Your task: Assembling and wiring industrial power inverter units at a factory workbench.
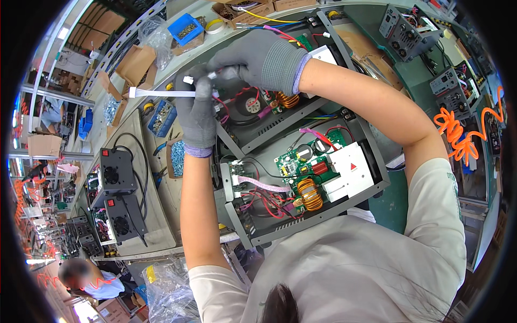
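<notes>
Both my hands wear grey work gloves with purple cuffs. My left hand (198, 119) grips a flat white ribbon cable (164, 93), whose plug end sticks out to the left. Close beside it, my right hand (269, 60) pinches a small white connector (212, 75) between its fingertips. Both are over the far open metal chassis (258, 141), which has red wires and a copper-wound coil (287, 100) in it. Nearer to me lies a second open chassis (280, 230) with a green circuit board (288, 163), a ribbon cable and a white cover. My right hand hides part of the far chassis.
Blue bins of small hardware (161, 117) and an open cardboard box (134, 67) stand on the left. Finished-looking grey units (117, 169) with cords sit at the left. More units (406, 35) and a coiled orange hose (458, 134) are on the right. A co-worker (99, 282) is at lower left.
</notes>
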Tool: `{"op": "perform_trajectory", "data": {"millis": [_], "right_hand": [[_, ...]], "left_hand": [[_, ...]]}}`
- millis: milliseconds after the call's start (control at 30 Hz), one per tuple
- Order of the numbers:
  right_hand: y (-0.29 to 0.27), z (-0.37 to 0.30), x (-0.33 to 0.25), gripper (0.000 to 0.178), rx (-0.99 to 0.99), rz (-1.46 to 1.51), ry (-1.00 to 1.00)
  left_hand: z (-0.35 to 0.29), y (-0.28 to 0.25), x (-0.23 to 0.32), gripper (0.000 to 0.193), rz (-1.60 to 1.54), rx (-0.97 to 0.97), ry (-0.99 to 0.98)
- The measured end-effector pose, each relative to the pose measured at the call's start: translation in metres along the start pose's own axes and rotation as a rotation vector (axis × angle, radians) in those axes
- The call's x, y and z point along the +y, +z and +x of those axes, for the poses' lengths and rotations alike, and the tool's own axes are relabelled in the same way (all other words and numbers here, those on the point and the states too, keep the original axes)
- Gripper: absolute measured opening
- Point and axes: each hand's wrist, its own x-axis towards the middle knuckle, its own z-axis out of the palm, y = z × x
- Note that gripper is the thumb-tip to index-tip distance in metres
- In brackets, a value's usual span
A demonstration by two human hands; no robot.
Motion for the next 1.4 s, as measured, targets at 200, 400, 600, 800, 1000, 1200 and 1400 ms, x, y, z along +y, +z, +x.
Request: {"op": "perform_trajectory", "data": {"millis": [200, 400, 600, 800, 1000, 1200, 1400], "right_hand": [[-0.012, 0.006, -0.034, 0.02, -0.21, -0.589, 0.05], [0.019, -0.004, -0.015, 0.032, -0.434, -0.347, 0.121], [0.029, -0.018, -0.014, 0.025, -0.274, -0.269, -0.035], [0.03, -0.022, -0.016, 0.022, -0.254, -0.282, -0.046], [0.036, -0.024, -0.015, 0.019, -0.189, -0.307, -0.067], [0.037, -0.027, -0.012, 0.016, -0.153, -0.265, -0.016], [0.041, -0.024, -0.007, 0.017, -0.153, -0.236, -0.044]], "left_hand": [[0.001, 0.0, -0.004, 0.035, 0.132, -0.038, 0.175], [0.006, 0.001, -0.007, 0.037, 0.13, -0.026, 0.209], [0.006, -0.004, -0.017, 0.03, 0.239, -0.026, 0.289], [0.008, -0.002, -0.02, 0.028, 0.277, -0.014, 0.366], [0.009, -0.006, -0.026, 0.026, 0.377, -0.001, 0.445], [0.011, -0.002, -0.025, 0.027, 0.129, 0.028, 0.257], [0.014, -0.009, -0.038, 0.025, 0.207, 0.019, 0.266]]}}
